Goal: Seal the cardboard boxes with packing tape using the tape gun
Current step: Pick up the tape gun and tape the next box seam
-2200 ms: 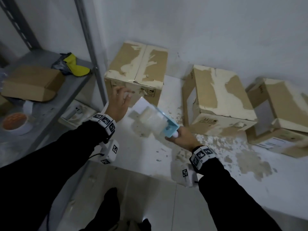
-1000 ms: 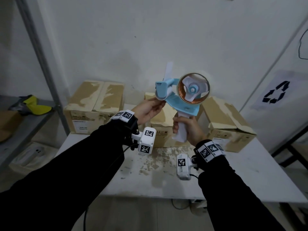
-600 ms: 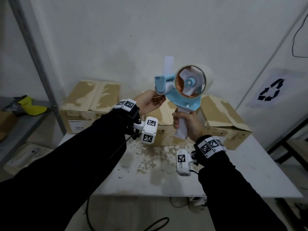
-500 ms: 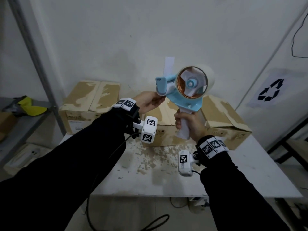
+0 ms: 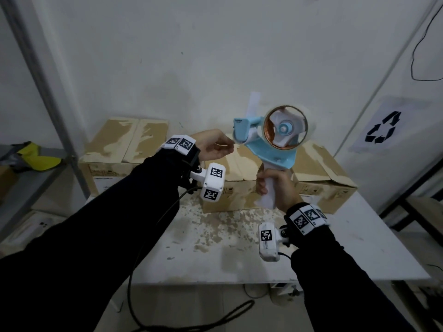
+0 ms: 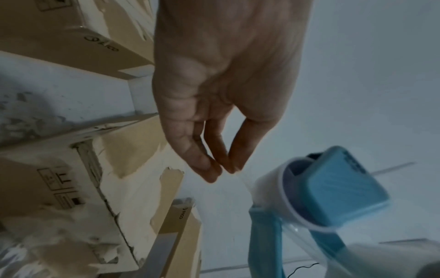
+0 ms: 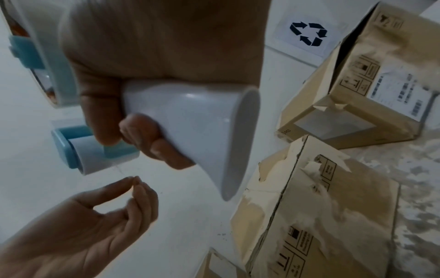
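While right hand [image 5: 275, 188] grips upright tape gun [image 5: 273, 140] handle, left hand [image 5: 213, 147] pinches tape end beside roller.

Three boxes [image 5: 242, 173] in row on table [image 5: 359, 243] against wall; shelf [image 5: 36, 178] left (tape gun [image 5: 271, 144] raised before middle box).

1. Dim, cool, even light is filling the room; no lamp is showing.
2. Soft shadows are lying on the table [image 5: 374, 238] beneath the forearms.
3. The wide lens is bending straight lines near the head view's edges.
4. Both wrist views are looking soft, with a small glint showing on the handle [image 7: 190, 120].
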